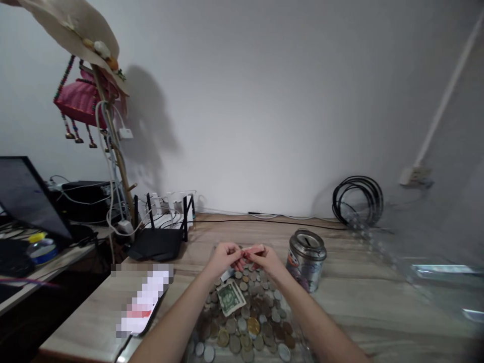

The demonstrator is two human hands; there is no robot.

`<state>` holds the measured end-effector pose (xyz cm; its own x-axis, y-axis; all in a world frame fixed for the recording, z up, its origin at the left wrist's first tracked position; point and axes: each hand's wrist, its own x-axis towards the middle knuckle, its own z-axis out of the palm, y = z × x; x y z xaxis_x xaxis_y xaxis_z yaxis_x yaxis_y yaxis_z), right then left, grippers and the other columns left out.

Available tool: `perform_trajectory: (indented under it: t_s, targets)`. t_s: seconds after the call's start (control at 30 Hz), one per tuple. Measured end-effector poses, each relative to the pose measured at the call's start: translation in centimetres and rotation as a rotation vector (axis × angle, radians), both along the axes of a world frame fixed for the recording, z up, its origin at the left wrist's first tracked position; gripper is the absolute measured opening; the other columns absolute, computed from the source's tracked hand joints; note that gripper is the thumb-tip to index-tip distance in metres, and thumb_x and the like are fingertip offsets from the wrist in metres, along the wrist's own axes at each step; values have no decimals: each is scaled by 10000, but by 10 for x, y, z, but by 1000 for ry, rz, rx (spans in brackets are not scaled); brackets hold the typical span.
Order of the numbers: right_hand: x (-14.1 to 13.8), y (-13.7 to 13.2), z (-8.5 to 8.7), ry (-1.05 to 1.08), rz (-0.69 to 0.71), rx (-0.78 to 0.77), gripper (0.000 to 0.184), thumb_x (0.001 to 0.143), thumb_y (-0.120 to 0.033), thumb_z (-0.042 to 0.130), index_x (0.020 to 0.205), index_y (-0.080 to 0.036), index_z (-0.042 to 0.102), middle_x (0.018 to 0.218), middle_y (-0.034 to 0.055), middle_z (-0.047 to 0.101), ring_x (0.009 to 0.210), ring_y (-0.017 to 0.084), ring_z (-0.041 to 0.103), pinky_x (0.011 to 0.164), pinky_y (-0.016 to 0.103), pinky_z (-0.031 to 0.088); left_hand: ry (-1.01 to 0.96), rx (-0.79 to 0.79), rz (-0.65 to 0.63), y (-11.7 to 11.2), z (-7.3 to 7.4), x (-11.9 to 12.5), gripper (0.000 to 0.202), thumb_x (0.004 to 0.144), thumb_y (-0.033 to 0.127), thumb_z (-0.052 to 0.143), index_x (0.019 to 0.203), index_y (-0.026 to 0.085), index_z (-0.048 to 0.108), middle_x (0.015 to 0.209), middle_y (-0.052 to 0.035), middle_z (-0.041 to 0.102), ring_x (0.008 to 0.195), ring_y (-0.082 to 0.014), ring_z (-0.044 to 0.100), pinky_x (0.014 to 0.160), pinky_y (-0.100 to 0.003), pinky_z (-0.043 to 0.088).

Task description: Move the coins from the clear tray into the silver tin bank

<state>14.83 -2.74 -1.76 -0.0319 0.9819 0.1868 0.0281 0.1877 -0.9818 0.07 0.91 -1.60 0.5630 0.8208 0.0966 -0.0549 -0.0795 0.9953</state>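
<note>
Head view: left hand and right hand meet above the far end of a loose spread of round silver, copper and gold-coloured metal coins on the light wood-grain desk. Thumb and fingers curled inward on both, fingertips pressed close together. Reddish patch between the tips; too small to tell whether it's a held item or just fingers, so can't confirm what's pinched.

Coins sit below the hands and between the forearms. Greenish-grey rectangular paper banknote lies tilted on top of them, nearer the left forearm.

Silver cylindrical metal tin with printed sides and a slotted lid stands upright just beyond the right forearm, lid on.

Left of the coins: flat slim device with a lit, pixelated screen, flat on the desk. Behind it, black plastic router with upright antennas. Coiled black cable leans on the wall at far right. Pink beaded bag hangs at upper left under a wide beige brimmed hat.
</note>
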Motion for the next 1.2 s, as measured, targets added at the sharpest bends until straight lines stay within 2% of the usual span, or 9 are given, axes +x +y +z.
perform_trajectory:
  t_s: [0.13,0.27,0.33,0.4,0.5,0.57,0.7,1.03,1.2]
  targets:
    - [-8,-8,7,-153,-159,161,266,582,-415,611,655,-160,619,605,43,646,541,155,571,485,264,451,56,45,-1,-3,-2,4,476,526,587,610,633,133,514,563,-8,581,463,-107,548,442,-209,399]
    - [27,-24,43,-438,-444,323,203,677,-331,507,690,-176,638,712,64,674,645,166,598,605,271,462,119,118,26,-3,-6,8,370,617,502,556,657,134,539,613,-21,601,514,-116,562,451,-206,396]
    - [59,-31,67,-540,-606,265,187,675,-308,491,674,-173,621,707,62,668,650,162,595,607,257,450,152,171,75,-1,-10,9,290,644,428,533,637,138,537,600,-14,596,520,-116,559,470,-210,400]
    - [88,-35,88,-761,-791,129,105,624,-259,518,603,-179,584,653,49,645,635,166,582,564,243,420,168,233,113,2,-13,9,222,664,356,499,623,142,539,590,-8,591,518,-114,552,498,-218,408]
    - [112,-37,104,-1090,-858,-117,59,576,-224,527,527,-193,536,616,34,613,624,171,563,499,233,360,185,327,142,6,-17,8,191,683,289,447,622,142,552,574,-6,584,526,-116,546,527,-222,410]
    - [112,-38,108,-1191,-848,-225,43,568,-225,519,533,-203,534,643,28,612,638,172,562,474,229,333,213,381,167,8,-18,7,196,687,264,424,638,139,567,565,-8,580,535,-118,542,536,-220,407]
    - [99,-38,112,-1271,-837,-296,50,557,-222,510,584,-212,551,711,40,625,694,186,575,477,231,337,276,453,214,8,-16,6,206,689,235,409,653,135,586,579,-14,590,567,-120,539,560,-213,401]
    - [96,-31,102,-1329,-928,-257,177,608,-317,513,664,-202,636,706,114,647,669,230,613,492,271,399,355,530,238,7,-14,4,232,703,221,411,672,138,625,613,-16,607,616,-127,537,589,-206,388]
    - [96,-30,96,-1331,-920,-328,217,627,-339,520,713,-189,652,761,133,651,726,259,617,540,311,427,385,540,256,7,-12,2,238,708,226,418,696,139,639,631,-22,617,639,-132,539,591,-205,381]
